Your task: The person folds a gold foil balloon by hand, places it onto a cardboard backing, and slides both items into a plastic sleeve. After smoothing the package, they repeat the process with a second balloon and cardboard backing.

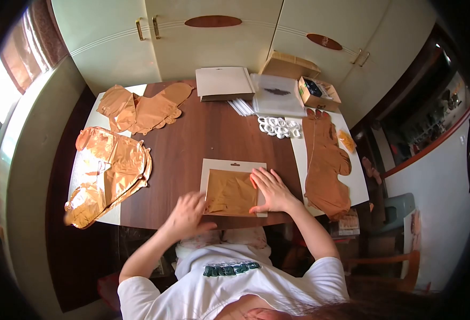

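A folded gold foil balloon [230,193] lies on a white backing card [234,165] with a hang slot at its top, near the table's front edge. My right hand [272,192] rests over the right side of the card and foil, fingers spread and pointing up the table. Close to the lower left edge of the foil is my left hand [186,216], slightly blurred, its thumb apart from its bent fingers and nothing seen in it.
Flat foil balloons [113,169] lie at the left; another brown foil piece [326,165] is at the right. At the back are stacked white cards [223,81], clear plastic bags [278,95], white rings [278,128] and an open cardboard box [320,95]. A small yellow packet [347,141] sits far right.
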A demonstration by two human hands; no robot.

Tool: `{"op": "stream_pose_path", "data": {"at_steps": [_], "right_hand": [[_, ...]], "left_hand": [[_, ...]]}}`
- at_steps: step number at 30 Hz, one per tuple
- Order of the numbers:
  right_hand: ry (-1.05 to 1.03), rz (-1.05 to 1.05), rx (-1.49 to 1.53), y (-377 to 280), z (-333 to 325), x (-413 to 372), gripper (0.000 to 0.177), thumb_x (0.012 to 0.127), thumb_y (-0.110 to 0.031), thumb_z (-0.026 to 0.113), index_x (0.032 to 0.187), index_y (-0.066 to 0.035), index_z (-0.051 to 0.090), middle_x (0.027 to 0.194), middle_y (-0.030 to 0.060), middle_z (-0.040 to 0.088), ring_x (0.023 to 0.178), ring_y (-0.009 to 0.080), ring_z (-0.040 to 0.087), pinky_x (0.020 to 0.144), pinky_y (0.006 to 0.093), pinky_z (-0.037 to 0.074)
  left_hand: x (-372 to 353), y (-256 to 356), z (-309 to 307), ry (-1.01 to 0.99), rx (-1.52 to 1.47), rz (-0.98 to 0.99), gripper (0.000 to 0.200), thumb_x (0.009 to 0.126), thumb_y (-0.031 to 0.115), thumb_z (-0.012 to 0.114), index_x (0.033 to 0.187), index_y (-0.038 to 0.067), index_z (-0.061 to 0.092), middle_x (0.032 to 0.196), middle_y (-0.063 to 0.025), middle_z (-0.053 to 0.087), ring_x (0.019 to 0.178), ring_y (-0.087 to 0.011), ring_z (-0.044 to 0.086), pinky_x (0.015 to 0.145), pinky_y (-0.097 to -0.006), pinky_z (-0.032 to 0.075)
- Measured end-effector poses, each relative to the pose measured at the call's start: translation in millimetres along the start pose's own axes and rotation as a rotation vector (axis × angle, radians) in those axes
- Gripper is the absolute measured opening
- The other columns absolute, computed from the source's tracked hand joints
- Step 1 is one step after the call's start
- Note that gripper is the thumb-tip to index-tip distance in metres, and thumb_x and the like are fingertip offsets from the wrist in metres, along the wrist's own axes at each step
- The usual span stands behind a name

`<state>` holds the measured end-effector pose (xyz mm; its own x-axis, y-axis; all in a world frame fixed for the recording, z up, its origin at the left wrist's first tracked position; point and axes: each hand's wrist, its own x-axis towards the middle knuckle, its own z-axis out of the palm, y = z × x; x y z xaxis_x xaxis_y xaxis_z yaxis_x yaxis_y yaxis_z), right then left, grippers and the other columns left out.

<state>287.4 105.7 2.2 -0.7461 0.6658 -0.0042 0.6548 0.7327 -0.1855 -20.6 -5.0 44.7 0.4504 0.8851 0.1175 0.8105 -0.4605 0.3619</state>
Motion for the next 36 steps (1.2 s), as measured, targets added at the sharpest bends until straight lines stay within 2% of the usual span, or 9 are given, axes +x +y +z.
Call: {"op": "stream_pose_path", "data": {"at_steps": [2,5,6,8,11,18,20,29,36], "right_hand": [[0.024,-0.006,0.005,-7,2,-1,0.114,0.068,-0.081,0.054,0.145,0.000,0.027,0.152,0.0163,0.024,0.142,0.0327,0.019,0.115,0.0501,0.015],[0.095,-0.001,-0.009,-34,6,-4,0.112,0.069,-0.079,0.056,0.141,0.003,0.032,0.147,0.0192,0.030,0.138,0.0356,0.025,0.113,0.0503,0.020],[0.120,-0.007,-0.024,-46,6,-6,0.112,0.068,-0.079,0.056,0.139,0.004,0.034,0.146,0.0192,0.032,0.136,0.0356,0.027,0.113,0.0500,0.022],[0.134,-0.009,-0.031,-70,11,-10,0.111,0.068,-0.080,0.055,0.138,0.005,0.036,0.145,0.0197,0.033,0.135,0.0359,0.028,0.112,0.0495,0.023],[0.165,-0.031,-0.037,-94,12,-14,0.106,0.070,-0.078,0.054,0.135,0.005,0.040,0.141,0.0193,0.038,0.130,0.0346,0.035,0.109,0.0482,0.029],[0.129,-0.220,0.191,-67,-15,6,0.053,0.084,-0.051,0.061,0.115,-0.008,0.059,0.120,0.0053,0.059,0.111,0.0219,0.054,0.096,0.0419,0.039],[0.142,-0.314,0.199,-46,-19,29,0.032,0.082,-0.030,0.068,0.110,-0.015,0.064,0.112,0.0007,0.064,0.107,0.0189,0.057,0.092,0.0386,0.041],[-0.267,-0.728,-0.012,-50,-39,117,0.095,0.057,-0.039,0.083,0.140,-0.016,0.044,0.144,-0.0023,0.045,0.135,0.0206,0.037,0.099,0.0403,0.036],[-0.323,-0.722,-0.258,-66,-49,116,0.109,0.047,-0.047,0.085,0.140,-0.009,0.041,0.145,-0.0016,0.040,0.133,0.0194,0.035,0.097,0.0397,0.035]], "left_hand": [[-29,24,11,0.035,-0.284,0.039,0.040,0.077,0.037,0.074,0.098,0.005,0.064,0.092,-0.0122,0.063,0.088,-0.0307,0.062,0.078,-0.0394,0.050],[-60,52,31,-0.395,-0.790,-0.344,0.038,0.085,0.035,0.068,0.102,0.002,0.067,0.096,-0.0133,0.068,0.076,-0.0230,0.068,0.071,-0.0334,0.053],[-72,51,55,-0.365,-0.890,-0.439,0.039,0.089,0.032,0.065,0.111,0.000,0.063,0.098,-0.0144,0.069,0.082,-0.0222,0.067,0.079,-0.0314,0.052],[-90,53,117,0.022,-1.484,-0.571,0.041,0.092,0.029,0.061,0.118,-0.002,0.058,0.101,-0.0154,0.069,0.089,-0.0234,0.067,0.087,-0.0321,0.050],[-88,52,120,0.201,-2.070,-0.732,0.037,0.096,0.026,0.056,0.119,-0.003,0.055,0.103,-0.0160,0.068,0.094,-0.0248,0.067,0.090,-0.0333,0.048],[-82,49,109,0.286,-1.894,-0.770,0.025,0.099,0.024,0.051,0.101,0.000,0.060,0.093,-0.0147,0.070,0.084,-0.0234,0.069,0.072,-0.0300,0.051],[-85,36,117,0.287,-1.877,-0.742,0.024,0.098,0.024,0.052,0.097,0.001,0.060,0.087,-0.0132,0.069,0.080,-0.0229,0.069,0.069,-0.0292,0.051],[-87,28,109,0.264,-1.725,-0.808,0.021,0.097,0.020,0.052,0.097,0.001,0.060,0.081,-0.0120,0.069,0.066,-0.0206,0.068,0.062,-0.0294,0.055],[-87,28,109,0.227,-1.711,-0.821,0.022,0.096,0.023,0.055,0.094,0.002,0.061,0.079,-0.0113,0.069,0.067,-0.0192,0.067,0.060,-0.0259,0.048]]}}
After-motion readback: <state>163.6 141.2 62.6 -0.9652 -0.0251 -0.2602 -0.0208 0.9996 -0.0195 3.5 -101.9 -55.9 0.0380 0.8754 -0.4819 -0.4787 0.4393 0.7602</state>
